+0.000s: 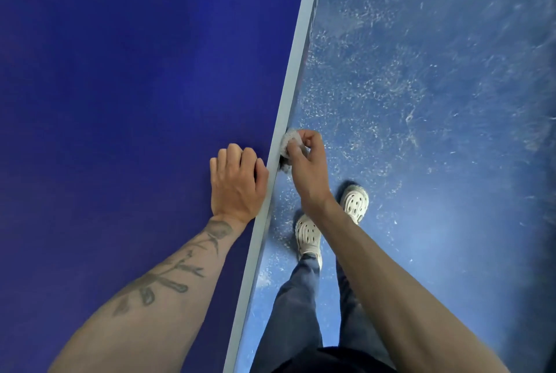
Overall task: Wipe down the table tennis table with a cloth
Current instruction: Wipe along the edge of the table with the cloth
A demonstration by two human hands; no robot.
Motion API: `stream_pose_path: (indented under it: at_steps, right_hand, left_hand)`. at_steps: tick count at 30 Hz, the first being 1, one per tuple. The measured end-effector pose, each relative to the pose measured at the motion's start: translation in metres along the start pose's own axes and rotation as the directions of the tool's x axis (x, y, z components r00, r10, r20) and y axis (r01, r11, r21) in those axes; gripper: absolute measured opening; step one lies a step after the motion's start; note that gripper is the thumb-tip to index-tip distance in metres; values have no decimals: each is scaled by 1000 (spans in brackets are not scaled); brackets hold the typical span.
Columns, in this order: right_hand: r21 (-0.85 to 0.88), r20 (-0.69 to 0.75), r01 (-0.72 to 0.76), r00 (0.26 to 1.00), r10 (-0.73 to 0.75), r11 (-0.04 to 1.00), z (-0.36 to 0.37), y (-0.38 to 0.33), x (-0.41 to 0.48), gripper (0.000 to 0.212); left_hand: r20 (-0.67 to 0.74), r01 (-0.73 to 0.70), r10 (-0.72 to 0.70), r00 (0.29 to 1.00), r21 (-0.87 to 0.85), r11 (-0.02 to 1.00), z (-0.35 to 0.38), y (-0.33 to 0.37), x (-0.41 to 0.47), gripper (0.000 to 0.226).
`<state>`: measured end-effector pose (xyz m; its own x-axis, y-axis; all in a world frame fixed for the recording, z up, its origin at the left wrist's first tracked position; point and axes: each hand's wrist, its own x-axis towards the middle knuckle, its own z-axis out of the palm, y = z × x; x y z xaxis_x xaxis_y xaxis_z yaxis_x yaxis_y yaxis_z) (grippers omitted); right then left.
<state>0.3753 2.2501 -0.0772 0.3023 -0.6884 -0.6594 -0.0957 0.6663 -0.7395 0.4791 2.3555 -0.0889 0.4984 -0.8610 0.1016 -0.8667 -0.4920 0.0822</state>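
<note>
Here the right hand (pixel 307 168) pinches the cloth (pixel 288 140) against the table (pixel 126 78) edge (left hand (pixel 237 186) curled, empty).

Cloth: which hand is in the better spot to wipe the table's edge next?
Right. The right hand pinches the cloth against the table's pale edge, so it can just slide along. The left hand holds nothing; its curled fingers rest on the blue tabletop.
</note>
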Motion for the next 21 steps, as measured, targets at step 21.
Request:
stream_pose_path:
  at_steps: [21]
  right_hand:
    - [-136,79,38,997,-27,990,-6,-64,68,7]
  left_hand:
    - [-31,192,-195,980,-88,977,-6,27,143,16]
